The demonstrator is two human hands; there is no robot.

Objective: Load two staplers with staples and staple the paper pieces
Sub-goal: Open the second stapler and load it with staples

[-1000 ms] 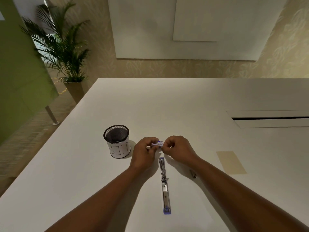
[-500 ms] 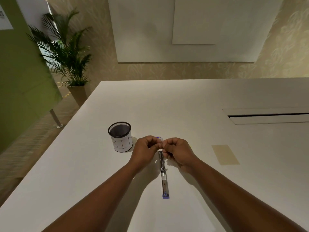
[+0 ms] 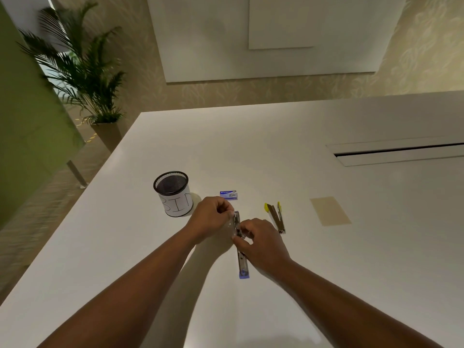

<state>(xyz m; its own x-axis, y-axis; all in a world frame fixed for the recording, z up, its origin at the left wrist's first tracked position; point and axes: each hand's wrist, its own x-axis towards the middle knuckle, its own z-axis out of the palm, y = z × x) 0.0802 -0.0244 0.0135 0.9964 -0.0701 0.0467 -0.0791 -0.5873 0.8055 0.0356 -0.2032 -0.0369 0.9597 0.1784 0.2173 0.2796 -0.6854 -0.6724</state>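
A blue stapler lies swung fully flat on the white table, its blue end towards me. My left hand pinches at its far end and my right hand pinches at its middle hinge; whether staples sit between the fingers is hidden. A small blue staple box lies just beyond my left hand. A yellow stapler rests partly swung apart to the right. A tan paper piece lies flat further right.
A black mesh cup labelled BIN stands left of my hands. A long cable slot cuts the table at the far right. A potted palm stands beyond the table's left corner.
Both hands dropped from holding the staple box in the air to the blue stapler. The box now lies on the table. My right hand slid towards me along the stapler.
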